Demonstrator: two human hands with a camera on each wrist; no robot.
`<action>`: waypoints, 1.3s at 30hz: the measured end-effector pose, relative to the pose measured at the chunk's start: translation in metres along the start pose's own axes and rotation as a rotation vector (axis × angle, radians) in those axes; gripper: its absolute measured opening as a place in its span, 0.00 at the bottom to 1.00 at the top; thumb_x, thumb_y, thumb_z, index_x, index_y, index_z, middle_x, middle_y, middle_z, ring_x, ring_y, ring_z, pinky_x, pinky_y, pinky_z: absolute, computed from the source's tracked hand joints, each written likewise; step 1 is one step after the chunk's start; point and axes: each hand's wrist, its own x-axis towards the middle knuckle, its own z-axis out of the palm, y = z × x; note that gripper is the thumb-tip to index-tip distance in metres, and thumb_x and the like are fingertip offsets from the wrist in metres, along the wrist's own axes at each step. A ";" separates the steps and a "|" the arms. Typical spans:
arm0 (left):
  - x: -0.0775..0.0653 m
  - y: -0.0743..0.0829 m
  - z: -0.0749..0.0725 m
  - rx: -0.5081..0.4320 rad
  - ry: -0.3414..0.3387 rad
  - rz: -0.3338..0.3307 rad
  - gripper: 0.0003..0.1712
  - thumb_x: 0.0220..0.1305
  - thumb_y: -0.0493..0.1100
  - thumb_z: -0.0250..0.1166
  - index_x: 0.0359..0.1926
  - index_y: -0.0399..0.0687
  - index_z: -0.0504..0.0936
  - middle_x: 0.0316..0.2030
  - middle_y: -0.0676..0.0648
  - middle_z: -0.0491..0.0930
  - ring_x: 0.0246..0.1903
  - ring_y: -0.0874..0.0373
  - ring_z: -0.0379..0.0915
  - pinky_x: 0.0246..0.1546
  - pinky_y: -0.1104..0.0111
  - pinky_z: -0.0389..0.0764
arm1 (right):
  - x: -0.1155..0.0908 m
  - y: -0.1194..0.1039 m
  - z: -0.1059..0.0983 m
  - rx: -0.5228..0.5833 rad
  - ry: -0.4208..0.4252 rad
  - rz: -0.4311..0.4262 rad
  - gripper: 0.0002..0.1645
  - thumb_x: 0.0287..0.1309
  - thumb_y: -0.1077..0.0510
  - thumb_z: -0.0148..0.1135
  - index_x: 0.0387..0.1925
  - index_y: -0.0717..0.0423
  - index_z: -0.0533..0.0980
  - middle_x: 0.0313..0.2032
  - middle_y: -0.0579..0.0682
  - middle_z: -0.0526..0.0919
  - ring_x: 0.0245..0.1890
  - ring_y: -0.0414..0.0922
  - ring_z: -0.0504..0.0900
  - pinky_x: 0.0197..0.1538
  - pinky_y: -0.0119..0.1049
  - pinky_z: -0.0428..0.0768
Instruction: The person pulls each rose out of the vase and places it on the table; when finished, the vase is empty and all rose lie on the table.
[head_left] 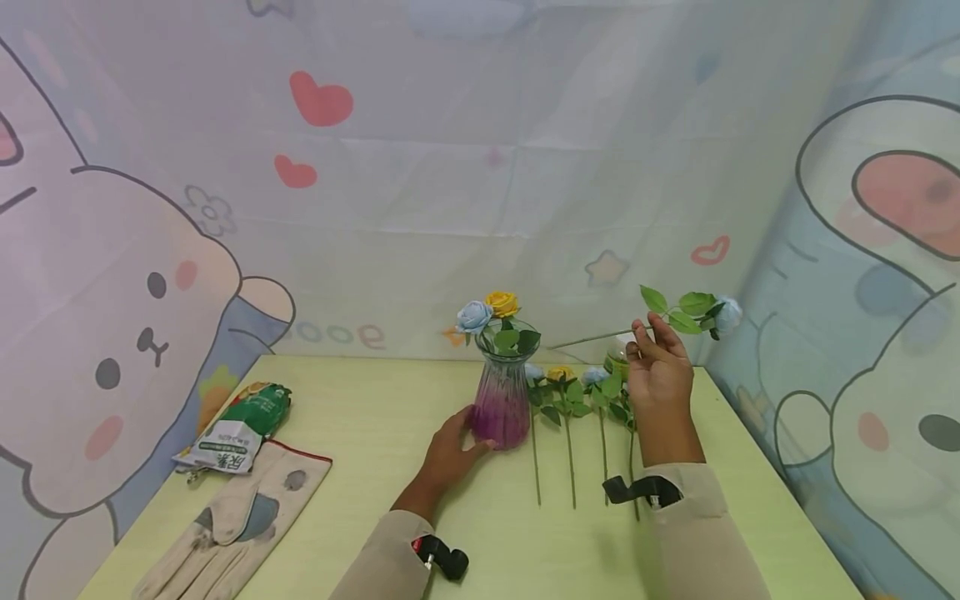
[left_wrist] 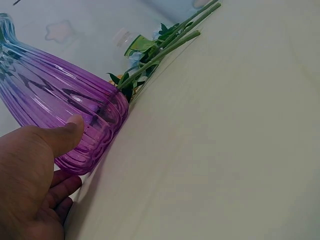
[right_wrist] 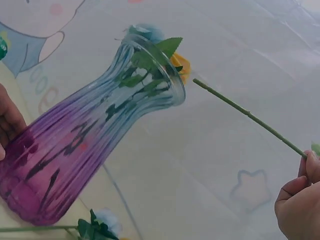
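Observation:
A ribbed glass vase (head_left: 501,408), purple below and clear bluish above, stands on the table with one blue rose (head_left: 475,317) and one yellow rose (head_left: 502,303) in it. My left hand (head_left: 448,454) holds the vase low down, thumb (left_wrist: 70,136) on the near side and fingers curled around the base. To the right of the vase and above the table, my right hand (head_left: 660,375) pinches the stem of an artificial blue rose (head_left: 727,317). Its bare stem end (right_wrist: 197,82) points left, close to the vase's rim (right_wrist: 176,82) in the right wrist view.
Several artificial roses (head_left: 570,400) lie in a row right of the vase, stems toward me. Behind them stands a small green-labelled container (head_left: 617,360). At the left are a green and white packet (head_left: 242,425) and a pale work glove (head_left: 247,517). A printed cloth (head_left: 420,208) hangs behind the table.

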 end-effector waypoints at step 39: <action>0.001 -0.001 0.000 0.001 0.002 0.005 0.45 0.72 0.51 0.74 0.79 0.31 0.67 0.75 0.31 0.75 0.77 0.33 0.69 0.80 0.40 0.68 | -0.005 -0.066 -0.157 -0.614 -0.373 0.294 0.22 0.84 0.68 0.48 0.58 0.54 0.87 0.55 0.41 0.91 0.45 0.40 0.90 0.44 0.33 0.83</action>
